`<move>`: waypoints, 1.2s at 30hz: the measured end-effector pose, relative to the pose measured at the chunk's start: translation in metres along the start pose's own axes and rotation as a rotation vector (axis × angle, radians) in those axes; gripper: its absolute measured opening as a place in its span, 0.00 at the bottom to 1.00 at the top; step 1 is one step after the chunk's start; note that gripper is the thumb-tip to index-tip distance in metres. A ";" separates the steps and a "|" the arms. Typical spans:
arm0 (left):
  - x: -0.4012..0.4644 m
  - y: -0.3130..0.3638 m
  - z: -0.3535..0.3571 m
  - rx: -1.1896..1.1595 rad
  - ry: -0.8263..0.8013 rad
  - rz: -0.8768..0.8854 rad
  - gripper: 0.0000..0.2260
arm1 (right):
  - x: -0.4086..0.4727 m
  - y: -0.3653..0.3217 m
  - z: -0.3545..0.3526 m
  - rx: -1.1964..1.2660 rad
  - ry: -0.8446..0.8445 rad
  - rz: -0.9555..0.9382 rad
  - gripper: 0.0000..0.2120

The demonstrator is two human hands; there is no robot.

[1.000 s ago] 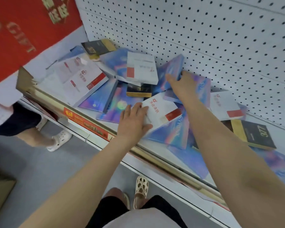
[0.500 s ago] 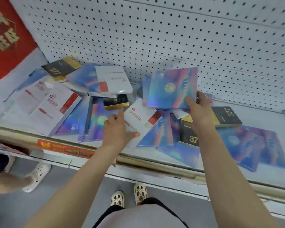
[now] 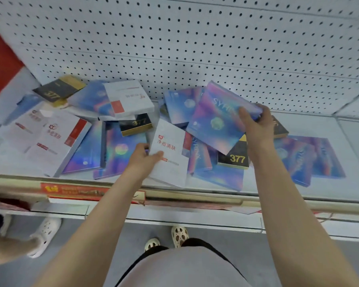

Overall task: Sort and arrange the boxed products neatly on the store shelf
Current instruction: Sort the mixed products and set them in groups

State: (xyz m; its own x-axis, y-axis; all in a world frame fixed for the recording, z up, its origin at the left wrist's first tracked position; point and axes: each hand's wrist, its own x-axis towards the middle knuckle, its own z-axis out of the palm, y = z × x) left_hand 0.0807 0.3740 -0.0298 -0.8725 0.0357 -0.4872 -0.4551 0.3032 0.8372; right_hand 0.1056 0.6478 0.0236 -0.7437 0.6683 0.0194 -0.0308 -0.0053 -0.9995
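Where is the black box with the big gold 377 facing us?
Front centre-right of the shelf, the black 377 box lies just left of the right hand's wrist, partly under its holographic box.

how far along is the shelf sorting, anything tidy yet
Nothing looks arranged yet: the boxes lie mixed and overlapping on the shelf. In hand: the left hand grips a white box, and the right hand lifts a holographic box. Left to do: group the black 377 boxes, white boxes and holographic boxes into neat rows.

Iridescent box [image 3: 214,121]: glossy holographic card, blue-violet sheen. White box [image 3: 170,156]: matt, smooth card with red print. Black box [image 3: 234,156]: matt card, shiny gold edging, "377" numerals. Back panel [image 3: 195,48]: matt perforated pegboard. Shelf [image 3: 344,131]: smooth, pale.
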 end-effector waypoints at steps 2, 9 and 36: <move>-0.005 0.001 -0.002 -0.060 -0.028 0.009 0.14 | -0.005 0.004 0.000 -0.043 -0.036 -0.024 0.09; -0.024 0.009 -0.014 -0.432 -0.021 0.129 0.08 | -0.027 -0.005 -0.017 0.019 0.176 -0.043 0.04; -0.180 -0.012 0.319 -0.028 -0.480 0.251 0.05 | -0.199 0.045 -0.410 -0.029 0.662 0.174 0.12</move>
State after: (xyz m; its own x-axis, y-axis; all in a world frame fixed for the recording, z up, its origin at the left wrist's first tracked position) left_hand 0.2999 0.6682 -0.0315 -0.7787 0.5369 -0.3247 -0.2536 0.2041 0.9455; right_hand 0.5257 0.8196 -0.0357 -0.1708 0.9736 -0.1513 0.0767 -0.1400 -0.9872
